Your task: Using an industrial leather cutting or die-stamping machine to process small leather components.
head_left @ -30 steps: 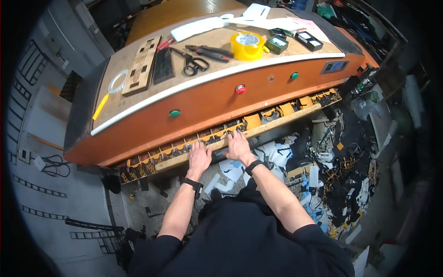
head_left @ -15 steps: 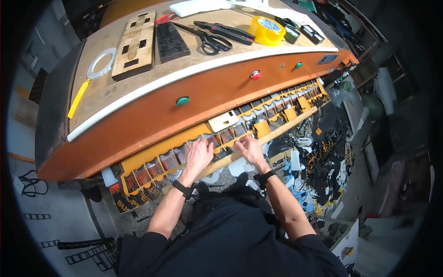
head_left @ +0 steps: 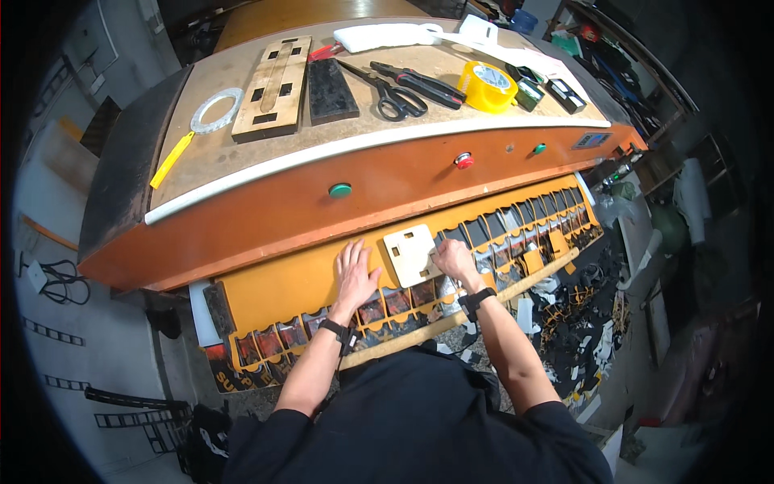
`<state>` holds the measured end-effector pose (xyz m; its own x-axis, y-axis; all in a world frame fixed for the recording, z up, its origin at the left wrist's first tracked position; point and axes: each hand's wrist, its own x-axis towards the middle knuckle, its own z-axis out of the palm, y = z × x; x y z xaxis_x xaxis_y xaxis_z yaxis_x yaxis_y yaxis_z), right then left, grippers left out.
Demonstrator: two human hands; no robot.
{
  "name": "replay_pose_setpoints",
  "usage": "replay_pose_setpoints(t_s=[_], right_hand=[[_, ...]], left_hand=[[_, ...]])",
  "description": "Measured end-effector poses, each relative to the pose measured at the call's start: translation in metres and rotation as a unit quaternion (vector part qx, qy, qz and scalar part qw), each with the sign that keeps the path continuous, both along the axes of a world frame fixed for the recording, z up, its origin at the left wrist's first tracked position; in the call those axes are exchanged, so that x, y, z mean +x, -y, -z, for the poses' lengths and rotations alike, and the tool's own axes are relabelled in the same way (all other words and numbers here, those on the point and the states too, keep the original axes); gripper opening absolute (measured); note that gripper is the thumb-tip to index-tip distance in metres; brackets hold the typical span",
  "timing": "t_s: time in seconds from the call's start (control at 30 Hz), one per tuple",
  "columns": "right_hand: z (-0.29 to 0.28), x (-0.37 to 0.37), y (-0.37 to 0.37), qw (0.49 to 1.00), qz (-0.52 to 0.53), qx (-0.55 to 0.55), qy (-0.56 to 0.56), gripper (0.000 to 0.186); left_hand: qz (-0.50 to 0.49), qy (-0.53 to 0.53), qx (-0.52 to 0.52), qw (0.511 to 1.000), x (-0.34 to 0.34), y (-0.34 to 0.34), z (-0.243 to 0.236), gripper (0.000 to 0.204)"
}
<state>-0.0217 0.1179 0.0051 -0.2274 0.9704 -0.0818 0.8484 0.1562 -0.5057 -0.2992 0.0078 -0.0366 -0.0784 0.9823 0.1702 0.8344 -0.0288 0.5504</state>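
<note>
Below the machine's front edge lies a flat yellow sheet (head_left: 274, 278), with a row of cut-out openings and thin yellow bridges along its near part. My left hand (head_left: 355, 274) rests on the sheet, fingers stretched out, holding nothing. A cream cutting-die plate (head_left: 413, 252) with small square holes lies on the sheet between my hands. Curled in at the plate's right edge is my right hand (head_left: 456, 262); its fingertips are hidden, so what they hold cannot be made out. A long pale roller or rod (head_left: 403, 343) runs along the near side of the sheet.
The orange machine front (head_left: 266, 230) carries green buttons and a red button (head_left: 463, 160). On its top lie scissors (head_left: 395, 101), pliers (head_left: 419, 85), yellow tape (head_left: 488, 87), a slotted wooden die (head_left: 274, 89) and a yellow knife (head_left: 172, 160). Scraps (head_left: 592, 323) litter the floor at right.
More of the yellow sheet and the whole cream plate now show from under the machine. Both hands have moved farther forward; the left has flattened out. The view has shifted too.
</note>
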Motion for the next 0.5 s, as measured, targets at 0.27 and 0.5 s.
replay_pose_setpoints(t_s=[0.27, 0.5], right_hand=[[0.025, 0.077, 0.01, 0.964, 0.079, -0.1, -0.233, 0.015], [-0.026, -0.004, 0.079, 0.989, -0.055, -0.019, -0.133, 0.019]], left_hand=[[0.016, 0.0, -0.004, 1.0, 0.029, 0.032, -0.016, 0.062], [-0.101, 0.347, 0.1, 0.927, 0.029, 0.07, 0.016, 0.069]])
